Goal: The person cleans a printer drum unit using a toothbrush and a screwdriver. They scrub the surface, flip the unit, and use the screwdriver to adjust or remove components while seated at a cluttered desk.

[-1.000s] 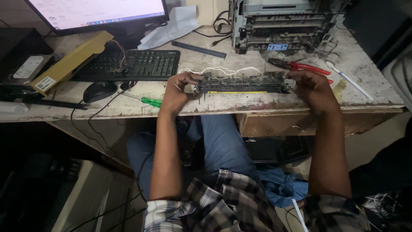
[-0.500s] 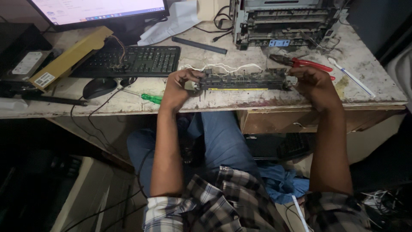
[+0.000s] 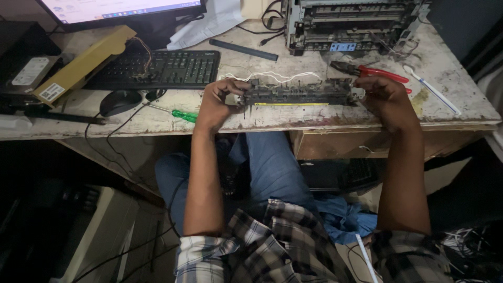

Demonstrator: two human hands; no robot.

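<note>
A long dark printer part (image 3: 296, 93) with a yellow strip along its front and white wires at its back lies across the worn desk's front edge. My left hand (image 3: 219, 102) grips its left end. My right hand (image 3: 386, 99) grips its right end. Both forearms reach up from my lap, sleeves of a plaid shirt rolled back.
An opened printer chassis (image 3: 351, 23) stands at the back right. Red-handled pliers (image 3: 374, 72) and a white pen (image 3: 432, 90) lie near my right hand. A green-handled screwdriver (image 3: 181, 114), mouse (image 3: 119, 100), keyboard (image 3: 160, 68), yellow box (image 3: 84, 63) and monitor (image 3: 120, 10) sit to the left.
The view has shifted slightly. Both hands keep their hold on the part's ends, and the part stays at the desk's front edge.
</note>
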